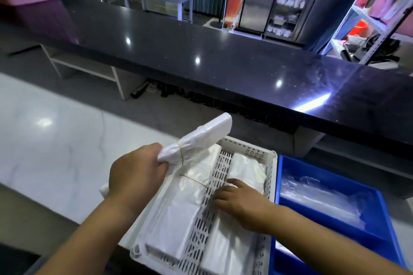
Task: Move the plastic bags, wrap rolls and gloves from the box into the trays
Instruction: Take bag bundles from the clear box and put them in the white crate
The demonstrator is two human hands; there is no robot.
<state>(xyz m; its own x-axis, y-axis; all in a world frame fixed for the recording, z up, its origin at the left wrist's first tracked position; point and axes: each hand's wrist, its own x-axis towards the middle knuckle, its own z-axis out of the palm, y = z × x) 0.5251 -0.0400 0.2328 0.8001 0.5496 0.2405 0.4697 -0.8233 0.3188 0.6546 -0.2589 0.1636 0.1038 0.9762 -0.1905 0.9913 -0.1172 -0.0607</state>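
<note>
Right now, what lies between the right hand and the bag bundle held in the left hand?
In the head view, a perforated white divider runs between the right hand and the bag bundle that the left hand grips.

Bright, counter glare, soft edges (fisheye)

White bag bundle in the left hand, thin yellow band round it. Below the grip sits a white slot-patterned tray. Right of that, a solid blue tray.
</note>
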